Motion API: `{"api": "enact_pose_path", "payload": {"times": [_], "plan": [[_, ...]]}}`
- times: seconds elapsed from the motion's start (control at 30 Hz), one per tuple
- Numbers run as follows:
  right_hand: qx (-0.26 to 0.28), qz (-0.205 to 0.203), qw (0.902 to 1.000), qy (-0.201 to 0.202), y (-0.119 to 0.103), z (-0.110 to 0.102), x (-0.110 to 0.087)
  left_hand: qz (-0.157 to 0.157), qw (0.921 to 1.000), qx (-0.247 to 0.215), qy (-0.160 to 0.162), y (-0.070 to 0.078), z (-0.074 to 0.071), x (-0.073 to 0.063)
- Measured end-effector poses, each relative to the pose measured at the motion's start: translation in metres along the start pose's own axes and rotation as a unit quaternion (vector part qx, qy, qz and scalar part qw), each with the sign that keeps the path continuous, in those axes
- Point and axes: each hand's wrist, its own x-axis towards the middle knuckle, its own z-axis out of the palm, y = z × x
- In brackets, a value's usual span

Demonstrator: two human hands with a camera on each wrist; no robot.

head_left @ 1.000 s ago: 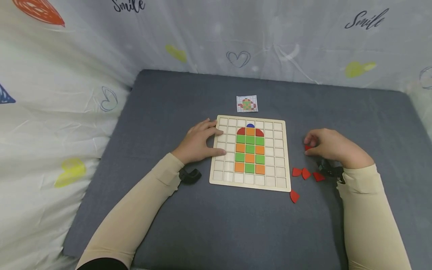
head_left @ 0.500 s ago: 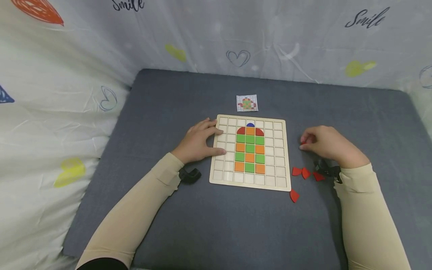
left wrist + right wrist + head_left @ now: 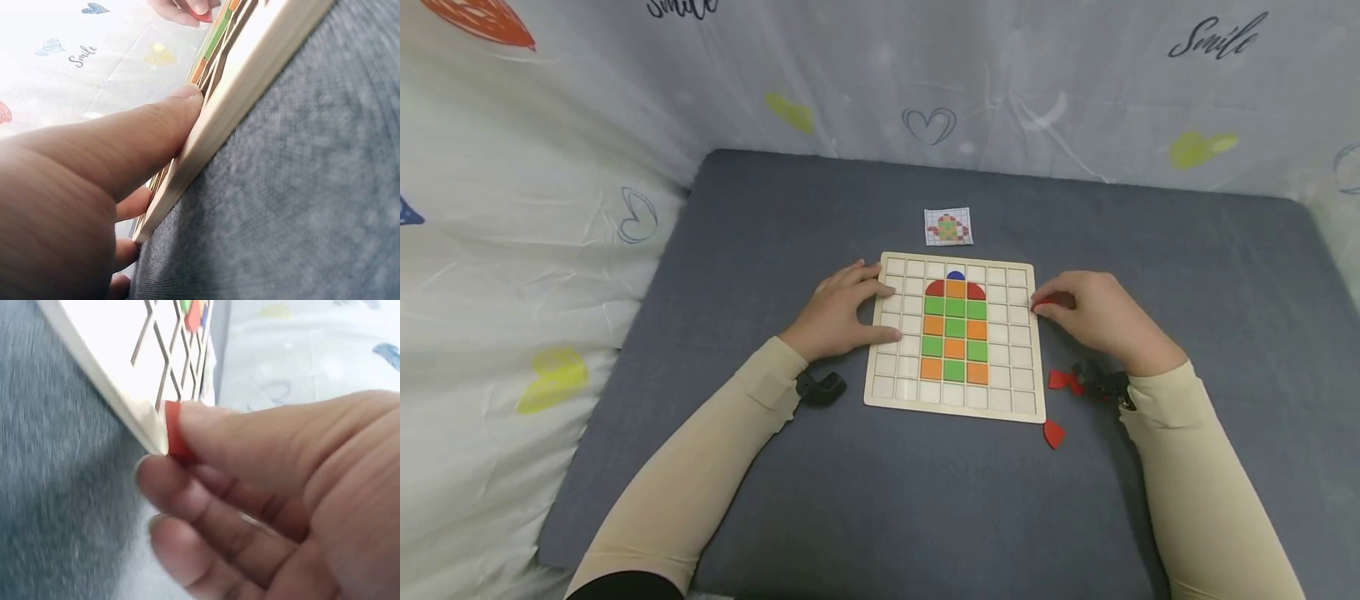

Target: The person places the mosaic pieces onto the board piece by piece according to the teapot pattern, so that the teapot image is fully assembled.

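Note:
A pale wooden grid board [image 3: 1021, 358] lies on the grey table, with green, orange, red and blue tiles set in its middle columns. At the board's left edge rests my left hand [image 3: 838, 312], thumb and fingers stretched over the rim. In the left wrist view, the thumb [image 3: 144, 134] touches the top of the rim. My right hand [image 3: 1101, 312] is by the board's upper right edge and pinches a red quarter-circle tile [image 3: 175, 432] between thumb and fingers. The right wrist view shows this tile right beside the rim; whether they touch, I cannot tell.
A small printed pattern card [image 3: 948, 227] lies behind the board. A loose red tile [image 3: 1054, 434] sits by the board's lower right corner. More red tiles [image 3: 1060, 379] lie close to the right wrist, partly hidden by its black camera mount [image 3: 1101, 382]. A printed curtain [image 3: 865, 75] hangs behind.
My right hand has carried the red tile leftward and slightly away from me, from the table to the board's right edge. The left hand has stayed in place on the board.

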Motion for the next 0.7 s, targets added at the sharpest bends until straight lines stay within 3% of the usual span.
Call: {"api": "enact_pose_path", "payload": {"times": [0.23, 0.4, 0.7], "plan": [[0.046, -0.026, 0.998, 0.035, -0.015, 0.011, 0.003, 0.001, 1.0, 0.002, 0.003, -0.001, 0.0, -0.001], [0.087, 0.015, 0.9957, 0.027, -0.023, 0.021, 0.005, -0.002, 1.0, 0.004, 0.002, -0.001, 0.0, 0.0], [0.083, 0.052, 0.9949, 0.022, -0.028, 0.03, 0.008, -0.003, 1.0, 0.0, 0.001, 0.0, -0.001, -0.001]]}}
